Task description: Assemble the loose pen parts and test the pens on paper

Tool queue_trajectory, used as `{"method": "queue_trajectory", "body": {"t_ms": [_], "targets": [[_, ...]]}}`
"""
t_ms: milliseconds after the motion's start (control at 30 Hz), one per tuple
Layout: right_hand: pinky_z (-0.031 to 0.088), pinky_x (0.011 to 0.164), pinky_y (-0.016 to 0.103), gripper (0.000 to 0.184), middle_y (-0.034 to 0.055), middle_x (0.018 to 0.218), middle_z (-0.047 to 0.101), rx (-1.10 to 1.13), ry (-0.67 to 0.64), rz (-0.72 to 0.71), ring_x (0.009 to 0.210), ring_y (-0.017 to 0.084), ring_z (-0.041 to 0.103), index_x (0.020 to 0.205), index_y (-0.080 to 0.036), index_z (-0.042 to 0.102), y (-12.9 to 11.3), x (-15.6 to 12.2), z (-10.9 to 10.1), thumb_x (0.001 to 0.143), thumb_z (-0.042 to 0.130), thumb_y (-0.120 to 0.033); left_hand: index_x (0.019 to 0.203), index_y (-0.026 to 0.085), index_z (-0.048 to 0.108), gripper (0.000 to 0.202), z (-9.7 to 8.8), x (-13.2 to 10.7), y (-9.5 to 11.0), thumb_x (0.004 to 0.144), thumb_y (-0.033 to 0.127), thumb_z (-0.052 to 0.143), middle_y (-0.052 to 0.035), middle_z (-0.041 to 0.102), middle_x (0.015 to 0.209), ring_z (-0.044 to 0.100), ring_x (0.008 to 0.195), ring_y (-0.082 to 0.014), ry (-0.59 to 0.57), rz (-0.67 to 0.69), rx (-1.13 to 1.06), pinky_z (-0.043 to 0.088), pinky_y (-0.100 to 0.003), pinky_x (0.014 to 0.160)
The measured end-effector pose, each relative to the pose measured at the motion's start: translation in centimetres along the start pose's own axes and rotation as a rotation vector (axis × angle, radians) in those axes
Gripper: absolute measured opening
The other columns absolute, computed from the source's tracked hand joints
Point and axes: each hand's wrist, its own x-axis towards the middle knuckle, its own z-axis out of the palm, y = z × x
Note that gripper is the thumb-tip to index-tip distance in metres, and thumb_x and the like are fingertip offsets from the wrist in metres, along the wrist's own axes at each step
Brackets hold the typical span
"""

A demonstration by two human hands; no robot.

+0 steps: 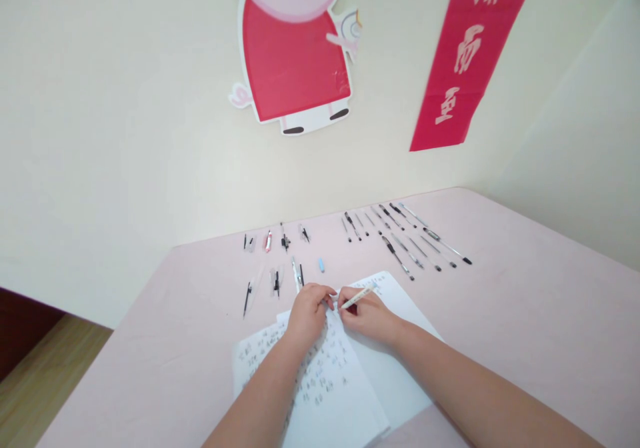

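Note:
My right hand is closed around a white pen, its tip angled down onto the right-hand white page. A few lines of handwriting show at the top of that page. My left hand rests on a handwritten sheet to the left, fingers loosely bent and apart, nothing visible in them. Its fingertips are close to the pen tip. Just beyond the hands lie a small blue cap and a slim silvery pen-like piece.
Several black pens and refills lie in rows at the back right of the pink table. Small clear-and-black pieces and a red-and-white item lie at the back left. Behind rises a wall with a cartoon pig cutout and a red banner.

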Motion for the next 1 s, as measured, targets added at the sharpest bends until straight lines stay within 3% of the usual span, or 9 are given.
{"method": "queue_trajectory", "body": {"t_ms": [1000], "targets": [[0.033, 0.055, 0.019, 0.012, -0.0030, 0.057, 0.050, -0.028, 0.024, -0.019, 0.055, 0.011, 0.045, 0.068, -0.019, 0.056, 0.26, 0.00, 0.17, 0.066, 0.049, -0.010, 0.084, 0.018, 0.064, 0.044, -0.03, 0.03, 0.04, 0.057, -0.002, 0.035, -0.0006, 0.067, 0.066, 0.055, 0.080, -0.0189, -0.001, -0.010, -0.002, 0.040, -0.034, 0.081]]}}
